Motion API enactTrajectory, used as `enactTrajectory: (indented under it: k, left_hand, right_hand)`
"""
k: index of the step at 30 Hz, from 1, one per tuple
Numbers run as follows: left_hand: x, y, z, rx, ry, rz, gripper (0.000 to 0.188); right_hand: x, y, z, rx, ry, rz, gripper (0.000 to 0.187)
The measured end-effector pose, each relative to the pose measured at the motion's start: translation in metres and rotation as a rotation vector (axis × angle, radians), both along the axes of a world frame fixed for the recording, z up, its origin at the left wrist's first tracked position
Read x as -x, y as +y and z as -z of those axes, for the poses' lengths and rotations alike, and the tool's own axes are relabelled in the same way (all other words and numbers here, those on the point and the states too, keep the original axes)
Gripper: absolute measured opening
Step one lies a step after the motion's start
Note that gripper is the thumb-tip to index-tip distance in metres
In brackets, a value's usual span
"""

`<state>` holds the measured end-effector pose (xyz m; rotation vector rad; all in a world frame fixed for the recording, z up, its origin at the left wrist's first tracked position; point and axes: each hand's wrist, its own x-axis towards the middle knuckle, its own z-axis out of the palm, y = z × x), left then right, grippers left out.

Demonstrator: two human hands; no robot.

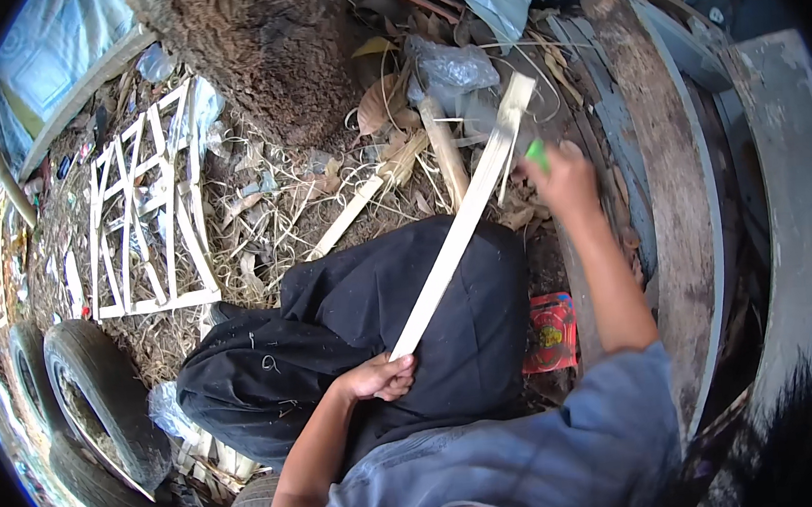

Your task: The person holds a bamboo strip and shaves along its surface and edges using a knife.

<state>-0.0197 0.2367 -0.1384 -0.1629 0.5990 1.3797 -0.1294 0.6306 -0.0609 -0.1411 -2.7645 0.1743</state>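
A long pale bamboo strip [457, 235] slants across my lap, up and away to the right. My left hand [378, 378] is closed around its near end, against the black trousers [370, 285]. Beside the strip's far end, my right hand [562, 179] is closed on a green-handled knife [537, 154]. Motion smears the blade and fingers; a dark blur crosses the strip there. A thin sliver hangs by the strip near my right hand. Whether the blade touches the wood is unclear.
A thick tree trunk [262, 55] rises ahead. To the left lie a bamboo strip frame [157, 302] and old tyres [103, 401]. Wooden planks [661, 167] run along the right. A red packet [551, 333] sits by my right knee. Shavings and dry leaves litter the ground.
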Motion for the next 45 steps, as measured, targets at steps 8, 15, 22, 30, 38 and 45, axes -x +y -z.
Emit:
enactTrajectory:
  k: [8,15,22,30,38,45]
  left_hand:
    - [0.004,-0.001,0.007,-0.016,0.009,-0.016,0.047]
    - [0.000,-0.008,0.002,-0.058,0.060,-0.017,0.049]
    - [0.001,-0.010,0.003,-0.049,0.014,0.018,0.048]
    - [0.002,-0.008,0.004,-0.050,-0.022,0.012,0.048]
    - [-0.002,-0.010,0.007,-0.044,-0.017,0.007,0.046]
    - [-0.005,-0.011,0.018,-0.100,-0.077,0.001,0.040]
  right_hand:
    - [-0.025,0.019,-0.029,-0.171,-0.318,-0.237,0.037]
    - [-0.040,-0.025,-0.011,0.054,-0.096,0.082,0.040]
    - [-0.053,-0.039,-0.023,0.069,-0.200,0.353,0.038]
    - [-0.080,-0.026,-0.061,0.236,-0.584,0.500,0.027]
    - [-0.099,0.042,-0.027,0.454,-0.423,0.605,0.024]
    - [-0.040,-0.060,-0.019,1.288,0.048,0.239,0.026]
